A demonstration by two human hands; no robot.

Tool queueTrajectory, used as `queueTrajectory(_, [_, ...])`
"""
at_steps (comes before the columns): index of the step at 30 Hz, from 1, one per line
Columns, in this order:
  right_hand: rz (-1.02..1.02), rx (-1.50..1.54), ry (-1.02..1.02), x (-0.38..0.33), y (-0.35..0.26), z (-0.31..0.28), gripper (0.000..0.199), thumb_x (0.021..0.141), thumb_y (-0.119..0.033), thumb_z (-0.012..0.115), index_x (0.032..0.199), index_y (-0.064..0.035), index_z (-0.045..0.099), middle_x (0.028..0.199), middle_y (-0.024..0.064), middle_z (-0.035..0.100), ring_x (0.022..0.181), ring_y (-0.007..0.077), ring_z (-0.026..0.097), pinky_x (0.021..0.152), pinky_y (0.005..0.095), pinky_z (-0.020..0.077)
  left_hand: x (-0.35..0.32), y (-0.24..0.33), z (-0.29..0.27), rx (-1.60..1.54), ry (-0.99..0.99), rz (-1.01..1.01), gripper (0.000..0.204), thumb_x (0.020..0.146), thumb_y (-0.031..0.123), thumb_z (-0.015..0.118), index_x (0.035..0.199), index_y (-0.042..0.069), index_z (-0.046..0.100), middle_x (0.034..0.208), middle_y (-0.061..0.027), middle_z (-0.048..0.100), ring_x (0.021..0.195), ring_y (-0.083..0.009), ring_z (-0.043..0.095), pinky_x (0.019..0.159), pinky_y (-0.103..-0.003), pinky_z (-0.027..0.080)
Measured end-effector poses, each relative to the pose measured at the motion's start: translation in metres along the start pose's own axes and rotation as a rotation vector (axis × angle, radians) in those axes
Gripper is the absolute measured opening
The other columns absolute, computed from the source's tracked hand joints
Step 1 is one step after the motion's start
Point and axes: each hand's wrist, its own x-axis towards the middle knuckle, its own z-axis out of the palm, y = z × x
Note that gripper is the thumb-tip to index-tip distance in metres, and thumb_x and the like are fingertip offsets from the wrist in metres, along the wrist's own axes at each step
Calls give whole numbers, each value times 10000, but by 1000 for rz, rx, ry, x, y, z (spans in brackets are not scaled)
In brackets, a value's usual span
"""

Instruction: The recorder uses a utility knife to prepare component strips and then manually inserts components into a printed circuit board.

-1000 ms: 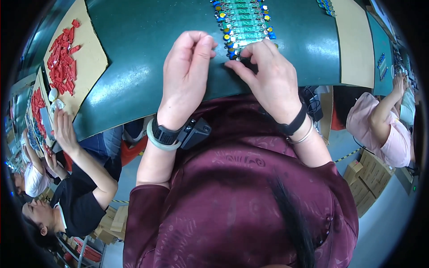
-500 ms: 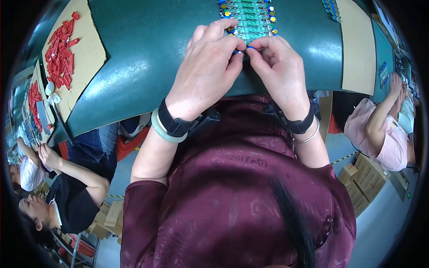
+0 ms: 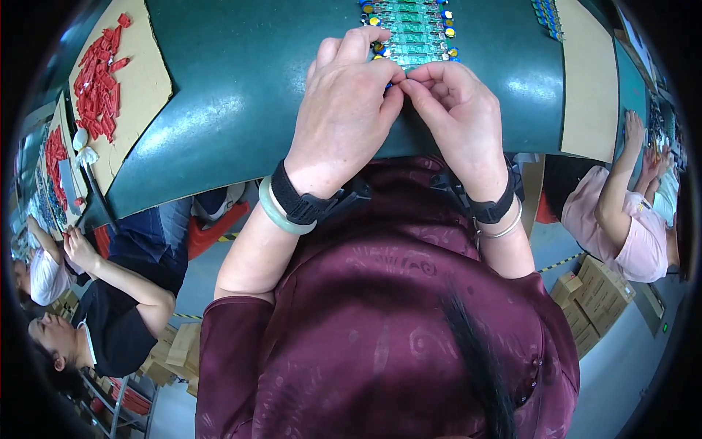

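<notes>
A green circuit board panel (image 3: 414, 34) lies on the table in front of me, with blue and yellow round parts along both sides. Both hands meet at its near end. My left hand (image 3: 344, 110) is closed, thumb and forefinger pinching; a bit of a small blue part (image 3: 389, 85) shows at their tips. Another left finger reaches to the panel's left edge. My right hand (image 3: 461, 110) also pinches, its thumb and forefinger against the left fingertips. Whatever lies between the right fingertips is mostly hidden.
Red plastic pieces (image 3: 99, 84) are heaped on cardboard (image 3: 146, 69) at the left of the green table (image 3: 219, 88). More circuit boards (image 3: 547, 18) lie far right beside a cardboard strip (image 3: 589, 80). Co-workers sit at left (image 3: 121, 314) and right (image 3: 610, 219). Boxes (image 3: 596, 296) stand on the floor.
The left and right fingertips have come closer together, and less of the blue part shows between them. The hands otherwise stay at the panel's near end.
</notes>
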Motion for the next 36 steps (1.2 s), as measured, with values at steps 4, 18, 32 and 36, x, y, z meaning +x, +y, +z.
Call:
queueTrajectory(4, [151, 210, -36, 2, 0, 3, 150, 966, -68, 641, 1108, -21, 653, 893, 8, 690, 732, 41, 609, 631, 201, 502, 1, 2, -1, -3, -9, -16, 94, 813, 107, 714, 879, 40, 722, 1262, -101, 591, 1061, -310, 534, 922, -410, 463])
queueTrajectory(18, [134, 177, -59, 2, 3, 0, 141, 971, -63, 631, 1106, -22, 639, 926, 1, 689, 763, 42, 623, 641, 207, 512, 1, 2, 3, 9, 11, -8, 95, 789, 95, 709, 861, 32, 710, 1256, -108, 588, 1060, -316, 534, 918, -420, 461])
queueTrajectory(32, [150, 260, -81, 2, 5, 0, 113, 968, -53, 624, 1076, -23, 640, 927, 4, 685, 775, 45, 633, 646, 201, 506, 4, 3, 6, 80, -1, -9, 103, 774, 102, 708, 831, 28, 665, 1271, -122, 566, 1059, -320, 537, 883, -436, 457])
queueTrajectory(36, [48, 130, -13, 6, 6, 0, 95, 874, -8, 659, 969, -5, 652, 874, 118, 658, 726, 208, 670, 675, 317, 543, 5, 4, 8, 98, 12, -9, 98, 775, 104, 706, 826, 34, 660, 1269, -120, 566, 1058, -314, 537, 884, -434, 455])
